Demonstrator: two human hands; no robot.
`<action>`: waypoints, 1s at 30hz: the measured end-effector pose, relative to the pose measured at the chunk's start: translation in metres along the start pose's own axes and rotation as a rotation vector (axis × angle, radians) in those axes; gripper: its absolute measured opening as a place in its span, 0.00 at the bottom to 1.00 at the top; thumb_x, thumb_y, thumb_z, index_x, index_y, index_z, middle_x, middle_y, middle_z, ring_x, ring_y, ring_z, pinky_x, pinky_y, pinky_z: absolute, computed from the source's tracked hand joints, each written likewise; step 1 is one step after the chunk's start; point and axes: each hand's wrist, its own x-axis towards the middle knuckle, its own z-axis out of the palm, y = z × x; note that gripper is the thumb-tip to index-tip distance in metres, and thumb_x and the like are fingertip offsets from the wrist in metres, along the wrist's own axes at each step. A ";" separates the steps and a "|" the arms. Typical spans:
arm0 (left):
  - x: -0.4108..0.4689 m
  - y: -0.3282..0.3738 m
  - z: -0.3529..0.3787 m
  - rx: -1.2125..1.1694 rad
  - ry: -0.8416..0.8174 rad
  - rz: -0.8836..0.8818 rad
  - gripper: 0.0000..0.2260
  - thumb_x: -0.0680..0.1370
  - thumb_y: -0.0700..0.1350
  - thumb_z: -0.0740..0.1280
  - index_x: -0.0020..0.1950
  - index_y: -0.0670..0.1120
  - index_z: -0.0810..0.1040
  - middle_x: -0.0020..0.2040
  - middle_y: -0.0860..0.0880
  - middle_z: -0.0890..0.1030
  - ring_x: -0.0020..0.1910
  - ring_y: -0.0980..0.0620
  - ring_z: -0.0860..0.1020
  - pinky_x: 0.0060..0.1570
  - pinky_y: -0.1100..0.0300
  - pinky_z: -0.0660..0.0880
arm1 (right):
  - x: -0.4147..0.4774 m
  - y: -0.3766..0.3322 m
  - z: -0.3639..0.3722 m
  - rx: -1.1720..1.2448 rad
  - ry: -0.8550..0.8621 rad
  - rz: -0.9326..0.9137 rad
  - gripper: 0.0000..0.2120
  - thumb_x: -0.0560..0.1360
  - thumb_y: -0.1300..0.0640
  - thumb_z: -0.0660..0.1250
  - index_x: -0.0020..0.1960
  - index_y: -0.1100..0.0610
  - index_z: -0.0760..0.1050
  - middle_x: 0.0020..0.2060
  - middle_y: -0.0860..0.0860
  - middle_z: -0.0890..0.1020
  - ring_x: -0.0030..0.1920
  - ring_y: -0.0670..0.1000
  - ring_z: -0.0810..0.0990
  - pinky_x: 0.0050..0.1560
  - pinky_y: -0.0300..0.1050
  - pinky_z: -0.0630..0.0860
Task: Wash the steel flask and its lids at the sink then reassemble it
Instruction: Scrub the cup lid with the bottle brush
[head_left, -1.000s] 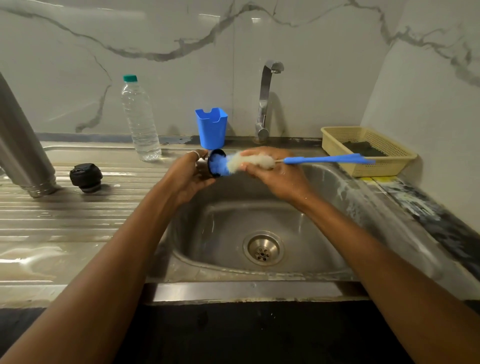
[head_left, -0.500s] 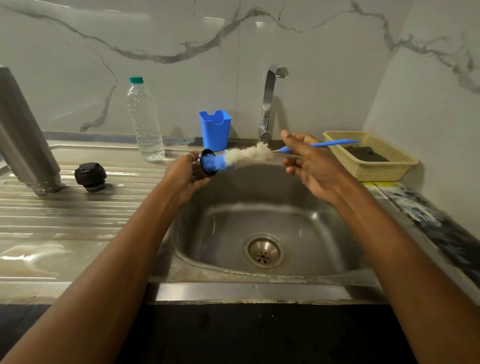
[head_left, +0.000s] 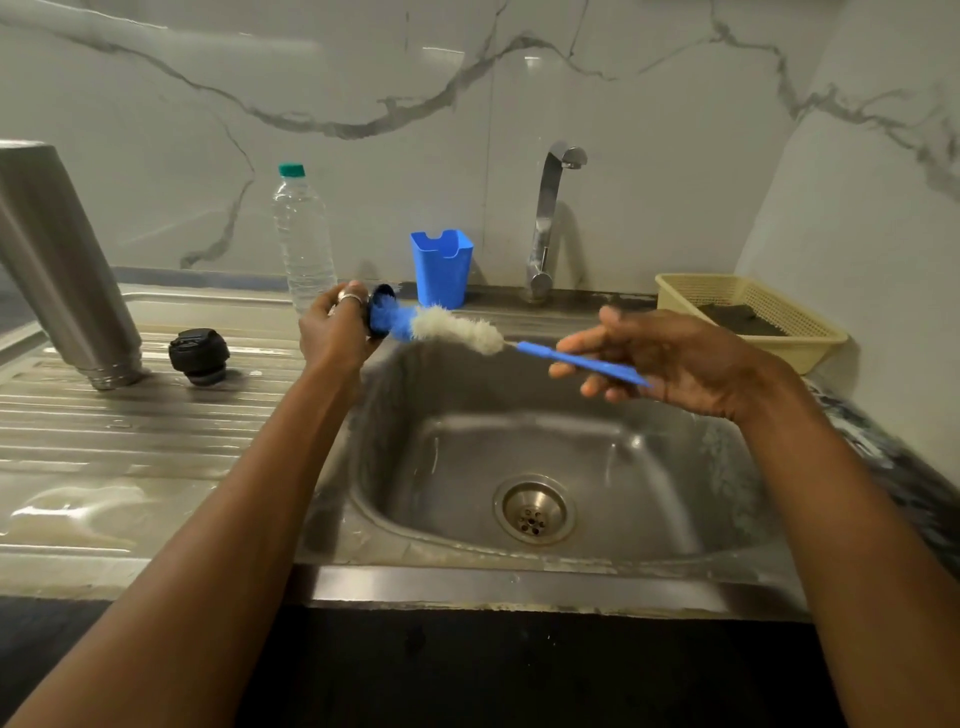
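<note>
Steel flask (head_left: 57, 260) is standing mouth-down on the counter (head_left: 130, 441) left of the sink (head_left: 649, 467), black lid (head_left: 199, 356) just beside it. Left hand (head_left: 337, 332) is holding a small lid (head_left: 382, 312) over the sink, grip curled round it, brush (head_left: 457, 327) tip sitting inside. Right hand (head_left: 675, 358) is holding the brush handle, grip loosely pinching it between thumb and fingers.

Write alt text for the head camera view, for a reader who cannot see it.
Over a steel sink, the left hand holds a dark flask lid while the right hand holds a blue bottle brush by its handle, bristle tip inside the lid. The steel flask and a black stopper stand on the drainboard.
</note>
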 end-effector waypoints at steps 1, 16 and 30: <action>0.001 0.000 0.000 0.007 0.000 0.005 0.13 0.81 0.49 0.69 0.64 0.46 0.79 0.56 0.44 0.84 0.52 0.50 0.84 0.48 0.55 0.84 | 0.003 0.001 0.003 -0.151 -0.004 0.043 0.20 0.80 0.49 0.66 0.64 0.62 0.79 0.56 0.58 0.85 0.46 0.51 0.84 0.45 0.41 0.81; -0.008 0.001 0.005 -0.151 -0.093 -0.025 0.05 0.82 0.42 0.67 0.57 0.48 0.80 0.52 0.46 0.83 0.51 0.49 0.83 0.48 0.55 0.84 | 0.056 0.042 0.048 -1.091 0.582 -0.337 0.09 0.80 0.52 0.69 0.49 0.57 0.82 0.39 0.50 0.83 0.38 0.50 0.79 0.40 0.46 0.74; -0.009 0.001 0.007 -0.198 -0.154 -0.076 0.05 0.82 0.41 0.67 0.55 0.48 0.81 0.54 0.44 0.83 0.57 0.45 0.83 0.50 0.54 0.83 | 0.052 0.042 0.033 -0.964 0.400 -0.081 0.19 0.82 0.47 0.64 0.34 0.52 0.78 0.35 0.50 0.85 0.35 0.47 0.81 0.38 0.43 0.71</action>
